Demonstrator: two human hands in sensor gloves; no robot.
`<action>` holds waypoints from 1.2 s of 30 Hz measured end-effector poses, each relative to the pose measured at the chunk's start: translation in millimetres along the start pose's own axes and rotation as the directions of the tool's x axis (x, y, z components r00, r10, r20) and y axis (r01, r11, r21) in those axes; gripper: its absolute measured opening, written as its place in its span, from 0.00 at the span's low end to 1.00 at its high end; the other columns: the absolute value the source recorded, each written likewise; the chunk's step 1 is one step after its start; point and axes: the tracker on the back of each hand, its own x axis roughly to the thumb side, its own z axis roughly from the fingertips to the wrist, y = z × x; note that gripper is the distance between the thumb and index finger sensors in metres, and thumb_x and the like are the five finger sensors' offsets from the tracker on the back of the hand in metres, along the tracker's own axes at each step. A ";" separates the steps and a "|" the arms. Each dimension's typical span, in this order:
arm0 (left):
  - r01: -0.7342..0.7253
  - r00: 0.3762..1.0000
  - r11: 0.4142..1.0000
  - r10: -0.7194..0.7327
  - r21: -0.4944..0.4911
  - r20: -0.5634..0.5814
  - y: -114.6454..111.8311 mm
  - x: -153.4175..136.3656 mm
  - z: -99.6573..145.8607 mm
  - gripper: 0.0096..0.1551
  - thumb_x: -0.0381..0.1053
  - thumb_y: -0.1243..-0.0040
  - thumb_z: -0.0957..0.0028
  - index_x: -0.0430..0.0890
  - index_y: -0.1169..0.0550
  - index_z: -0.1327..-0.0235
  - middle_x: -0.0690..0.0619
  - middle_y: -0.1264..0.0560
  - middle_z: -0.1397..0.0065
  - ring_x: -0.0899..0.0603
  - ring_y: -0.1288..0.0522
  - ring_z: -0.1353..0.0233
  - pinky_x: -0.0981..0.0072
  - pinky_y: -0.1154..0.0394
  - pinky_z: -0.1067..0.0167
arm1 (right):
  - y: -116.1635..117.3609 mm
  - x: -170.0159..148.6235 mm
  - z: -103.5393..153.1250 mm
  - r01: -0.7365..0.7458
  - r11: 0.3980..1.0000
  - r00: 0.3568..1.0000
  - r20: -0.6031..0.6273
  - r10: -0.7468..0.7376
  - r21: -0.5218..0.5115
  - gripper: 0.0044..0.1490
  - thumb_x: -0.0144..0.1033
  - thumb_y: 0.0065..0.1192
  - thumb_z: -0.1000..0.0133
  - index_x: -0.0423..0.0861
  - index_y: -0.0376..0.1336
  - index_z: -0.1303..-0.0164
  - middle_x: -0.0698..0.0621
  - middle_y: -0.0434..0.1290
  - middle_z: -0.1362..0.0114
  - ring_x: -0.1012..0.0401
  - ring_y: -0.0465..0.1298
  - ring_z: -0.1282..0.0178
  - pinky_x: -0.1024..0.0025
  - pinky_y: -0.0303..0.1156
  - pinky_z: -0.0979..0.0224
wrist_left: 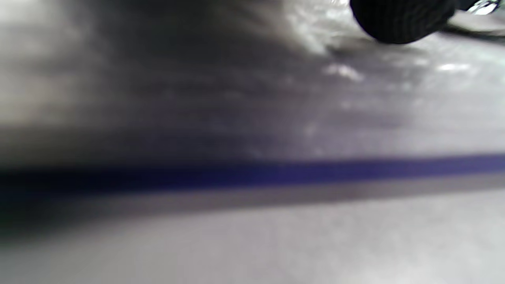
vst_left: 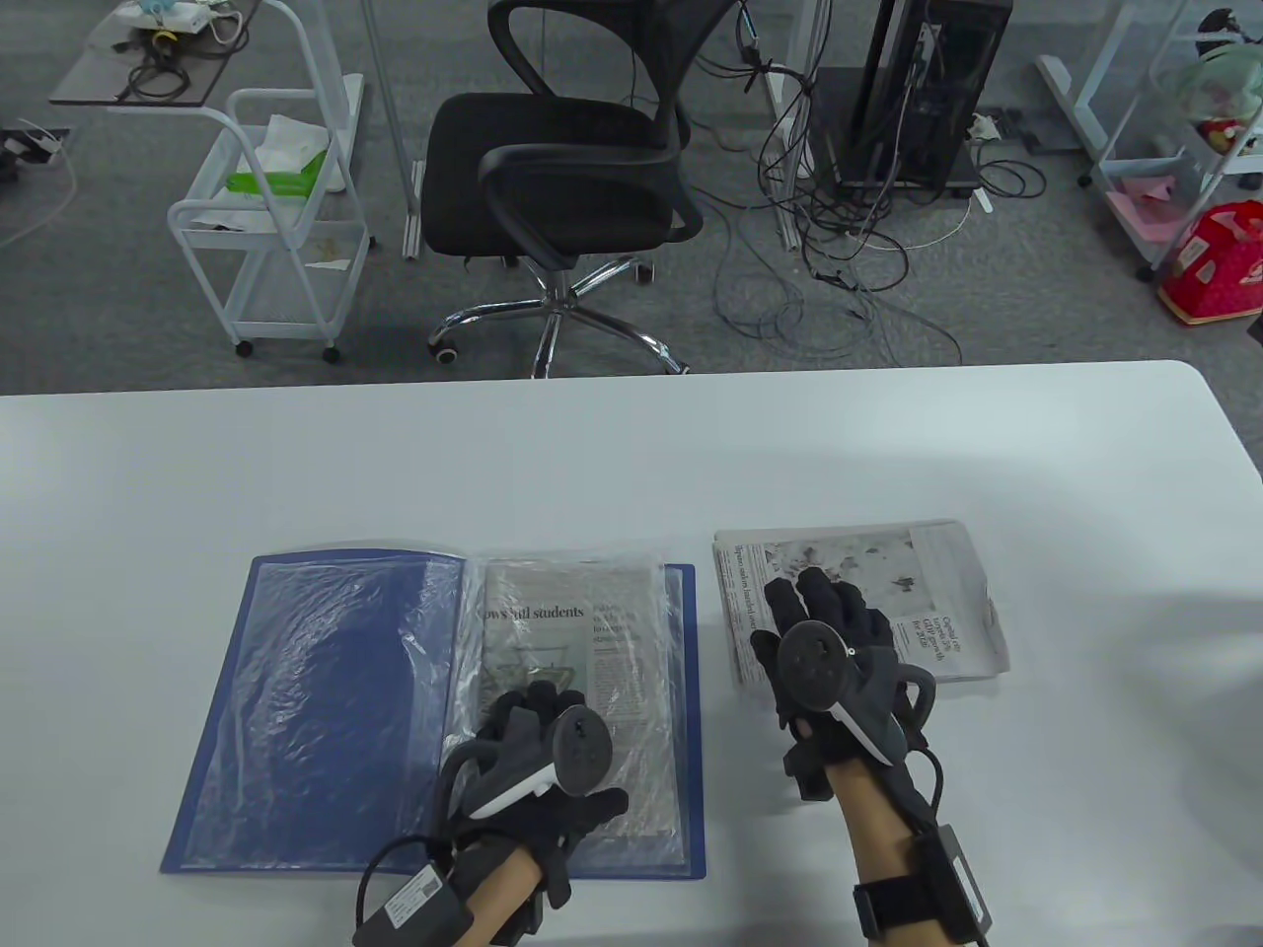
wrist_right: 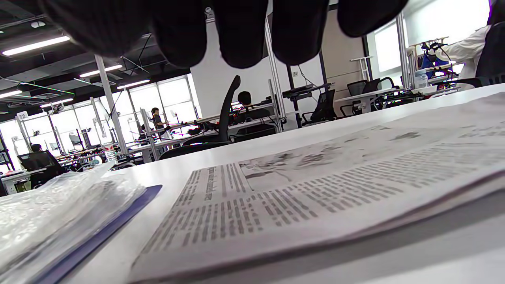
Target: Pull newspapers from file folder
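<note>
An open blue file folder (vst_left: 326, 710) with clear plastic sleeves lies on the white table (vst_left: 631, 454). A folded newspaper (vst_left: 577, 641) sits inside the right-hand sleeve. My left hand (vst_left: 538, 750) rests on that sleeve near its lower edge; its fingers are hidden under the tracker. A second folded newspaper (vst_left: 888, 582) lies on the table right of the folder. My right hand (vst_left: 824, 641) hovers flat over its left part, fingers (wrist_right: 236, 35) spread above the paper (wrist_right: 315, 185) and apart from it. The left wrist view is blurred, showing the folder's blue edge (wrist_left: 276, 173).
A black office chair (vst_left: 562, 168) stands behind the table's far edge. A white trolley (vst_left: 276, 217) is at the back left, cables and a computer stand (vst_left: 908, 109) at the back right.
</note>
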 end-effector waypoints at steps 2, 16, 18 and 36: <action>0.003 1.000 0.999 -0.002 0.041 -0.022 1.3 2.2 0.7 0.53 0.65 0.51 0.49 0.38 0.52 0.21 0.32 0.60 0.19 0.19 0.58 0.24 0.27 0.50 0.33 | -0.6 -1.5 -0.7 0.005 1.000 1.000 -0.005 -0.005 0.002 0.38 0.57 0.57 0.53 0.60 0.60 0.29 0.49 0.62 0.18 0.42 0.65 0.18 0.35 0.59 0.24; -0.342 0.859 0.808 0.476 0.479 -0.190 67.8 -97.5 57.4 0.38 0.55 0.45 0.46 0.40 0.28 0.24 0.31 0.35 0.20 0.19 0.32 0.26 0.29 0.30 0.37 | -2.5 -2.0 -1.5 0.033 0.999 0.999 -0.008 -0.033 -0.003 0.38 0.57 0.57 0.53 0.60 0.59 0.29 0.49 0.63 0.18 0.43 0.66 0.19 0.35 0.59 0.24; -0.373 0.803 0.803 0.531 0.465 -0.272 69.0 -122.8 61.4 0.38 0.54 0.44 0.46 0.39 0.29 0.23 0.30 0.36 0.20 0.18 0.33 0.27 0.29 0.30 0.37 | -2.5 -2.7 -1.5 0.035 0.999 0.999 -0.012 -0.035 0.001 0.38 0.57 0.57 0.53 0.60 0.59 0.29 0.49 0.64 0.19 0.43 0.66 0.19 0.35 0.60 0.24; -0.427 0.624 0.753 0.646 0.500 -0.440 66.4 -210.8 82.0 0.57 0.57 0.38 0.49 0.35 0.54 0.21 0.28 0.56 0.17 0.17 0.48 0.20 0.26 0.43 0.31 | 0.4 -13.6 -3.8 0.034 0.999 0.998 -0.046 -0.033 0.029 0.38 0.57 0.57 0.53 0.59 0.60 0.30 0.48 0.64 0.19 0.43 0.68 0.20 0.36 0.60 0.25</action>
